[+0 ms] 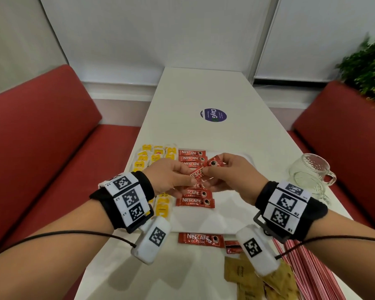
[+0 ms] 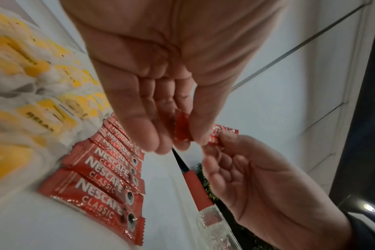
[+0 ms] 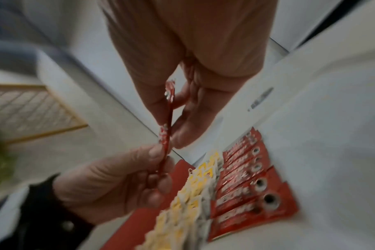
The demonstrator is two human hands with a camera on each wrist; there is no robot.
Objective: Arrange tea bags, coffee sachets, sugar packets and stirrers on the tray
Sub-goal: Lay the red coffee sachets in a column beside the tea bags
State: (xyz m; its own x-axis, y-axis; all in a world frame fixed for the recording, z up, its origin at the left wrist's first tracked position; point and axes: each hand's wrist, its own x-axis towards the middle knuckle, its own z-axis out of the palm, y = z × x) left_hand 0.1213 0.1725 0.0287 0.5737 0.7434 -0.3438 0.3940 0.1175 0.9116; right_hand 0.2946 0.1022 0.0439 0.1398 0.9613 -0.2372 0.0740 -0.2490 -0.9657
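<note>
Both hands hold one red Nescafe coffee sachet (image 1: pixel 200 172) in the air above the white tray (image 1: pixel 225 215). My left hand (image 1: pixel 192 179) pinches its left end (image 2: pixel 182 128). My right hand (image 1: pixel 212 167) pinches the end with the cup picture. In the right wrist view the sachet (image 3: pixel 169 115) is seen edge-on between my right hand's thumb and fingers (image 3: pixel 188 135). A column of several coffee sachets (image 1: pixel 193 201) lies on the tray beneath the hands. Yellow tea bags (image 1: pixel 152 158) fill the tray's left side.
One more coffee sachet (image 1: pixel 200 239) lies on the table in front of the tray. Brown sugar packets (image 1: pixel 240 276) and red-striped stirrers (image 1: pixel 307 269) lie near the front right. Two glass mugs (image 1: pixel 312 172) stand right of the tray. Red benches flank the table.
</note>
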